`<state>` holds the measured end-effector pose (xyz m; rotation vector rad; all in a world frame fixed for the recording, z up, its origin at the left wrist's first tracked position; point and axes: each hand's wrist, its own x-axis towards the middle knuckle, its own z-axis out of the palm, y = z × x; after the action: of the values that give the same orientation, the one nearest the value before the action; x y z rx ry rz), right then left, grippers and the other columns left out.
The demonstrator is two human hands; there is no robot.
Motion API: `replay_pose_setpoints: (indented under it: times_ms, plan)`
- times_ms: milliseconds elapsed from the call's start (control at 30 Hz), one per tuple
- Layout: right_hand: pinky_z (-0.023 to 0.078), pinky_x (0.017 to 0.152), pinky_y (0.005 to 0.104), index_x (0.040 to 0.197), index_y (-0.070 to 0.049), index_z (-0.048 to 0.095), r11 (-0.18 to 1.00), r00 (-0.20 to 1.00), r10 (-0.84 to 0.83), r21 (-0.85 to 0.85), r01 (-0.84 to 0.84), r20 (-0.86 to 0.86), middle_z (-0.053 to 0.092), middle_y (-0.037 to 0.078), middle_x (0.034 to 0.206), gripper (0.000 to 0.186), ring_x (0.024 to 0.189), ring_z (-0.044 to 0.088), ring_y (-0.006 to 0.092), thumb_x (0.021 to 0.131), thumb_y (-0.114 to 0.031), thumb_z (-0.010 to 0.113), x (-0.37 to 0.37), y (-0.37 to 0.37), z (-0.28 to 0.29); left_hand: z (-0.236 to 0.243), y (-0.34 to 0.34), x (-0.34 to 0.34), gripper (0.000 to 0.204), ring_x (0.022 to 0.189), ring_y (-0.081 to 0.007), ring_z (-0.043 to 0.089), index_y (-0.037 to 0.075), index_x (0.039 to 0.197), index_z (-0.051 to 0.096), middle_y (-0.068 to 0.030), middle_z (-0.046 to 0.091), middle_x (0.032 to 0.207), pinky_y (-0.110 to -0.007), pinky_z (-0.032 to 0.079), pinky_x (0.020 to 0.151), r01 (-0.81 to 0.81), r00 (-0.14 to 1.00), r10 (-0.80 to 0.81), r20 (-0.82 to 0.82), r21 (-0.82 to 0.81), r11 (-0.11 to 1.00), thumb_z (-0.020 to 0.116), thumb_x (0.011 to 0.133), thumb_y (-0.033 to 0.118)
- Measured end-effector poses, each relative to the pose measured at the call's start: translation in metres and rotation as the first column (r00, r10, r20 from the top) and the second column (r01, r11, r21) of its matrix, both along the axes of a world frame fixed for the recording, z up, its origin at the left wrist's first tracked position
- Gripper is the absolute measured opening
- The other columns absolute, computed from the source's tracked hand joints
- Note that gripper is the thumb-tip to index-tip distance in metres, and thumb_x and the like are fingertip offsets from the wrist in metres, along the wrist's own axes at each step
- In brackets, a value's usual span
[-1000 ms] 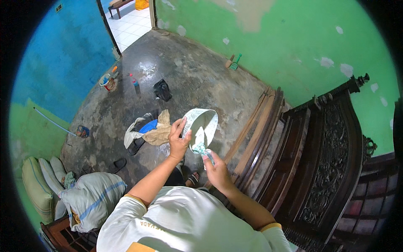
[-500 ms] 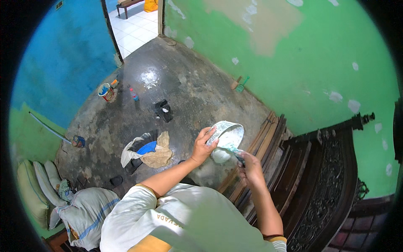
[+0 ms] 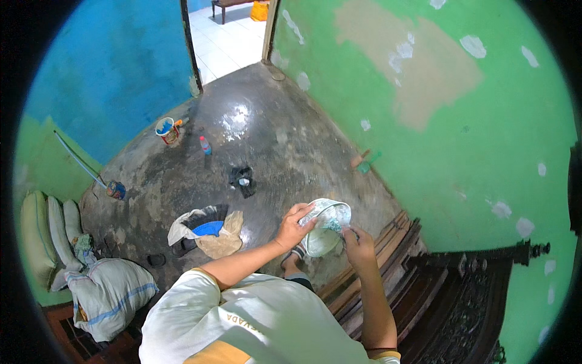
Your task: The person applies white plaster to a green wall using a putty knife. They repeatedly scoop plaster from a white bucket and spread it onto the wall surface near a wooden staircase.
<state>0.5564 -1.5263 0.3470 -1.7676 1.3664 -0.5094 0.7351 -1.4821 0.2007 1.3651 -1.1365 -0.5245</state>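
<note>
My left hand (image 3: pixel 293 225) grips the near rim of a white, smeared tub (image 3: pixel 322 247), which is held tilted with its inside showing. My right hand (image 3: pixel 359 247) is closed round the handle of a small scraper at the tub's right side; the blade, speckled green and white (image 3: pixel 334 225), is partly inside the tub and hard to make out. My sandalled foot (image 3: pixel 293 256) shows just left of and below the tub.
Beige cloth (image 3: pixel 221 242), a black bag (image 3: pixel 242 182), a small bottle (image 3: pixel 205 144) and paint cans (image 3: pixel 167 128) lie on the floor. Stacked sacks (image 3: pixel 36 236) are left; wooden boards (image 3: pixel 364 270) and dark carved furniture (image 3: pixel 467 303) are right. A doorway (image 3: pixel 227 45) opens beyond.
My view has shifted, showing more green wall and doorway lower in the picture. The tub has turned and sits lower and farther right, and the scraper's blade is less visible.
</note>
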Motion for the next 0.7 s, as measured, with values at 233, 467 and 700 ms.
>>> replay_pose_setpoints:
  times_ms: [233, 467, 700]
  plan:
    - [0.051, 0.08, 0.0401, 0.103, 0.005, 0.069, 0.989, 0.963, 0.148, 0.055, -0.139, -0.224, 0.069, 0.026, 0.089, 0.039, 0.086, 0.069, 0.0328, 0.09, -0.03, 0.057, -0.03, -0.129, 0.008, 0.004, -0.081, -0.009, 0.041, 0.104, -0.0291, 0.062, 0.006, 0.125, 0.065, -0.0169, 0.064, 0.114, -0.035, 0.049, 0.091, -0.093, 0.995, 0.092, -0.034, -0.024, 0.995, 0.071, 0.087, 0.02]
    - [0.051, 0.08, 0.0428, 0.102, 0.002, 0.07, 0.919, 0.913, 0.394, 0.025, -0.394, -0.107, 0.068, 0.025, 0.091, 0.036, 0.087, 0.067, 0.0388, 0.087, -0.028, 0.057, 0.012, -0.198, 0.032, 0.016, -0.14, -0.001, 0.038, 0.104, -0.0294, 0.063, 0.009, 0.124, 0.067, -0.0169, 0.065, 0.112, -0.034, 0.049, 0.091, -0.221, 0.975, 0.221, 0.014, 0.011, 0.975, 0.07, 0.088, 0.023]
    - [0.051, 0.078, 0.043, 0.102, 0.003, 0.068, 0.897, 0.887, 0.438, -0.001, -0.443, -0.149, 0.068, 0.026, 0.09, 0.035, 0.087, 0.067, 0.0404, 0.088, -0.027, 0.056, 0.044, -0.268, 0.021, 0.018, -0.177, 0.033, 0.037, 0.105, -0.0248, 0.062, 0.007, 0.126, 0.065, -0.0154, 0.065, 0.117, -0.033, 0.047, 0.094, -0.282, 0.959, 0.282, -0.027, 0.012, 0.959, 0.066, 0.091, 0.019]
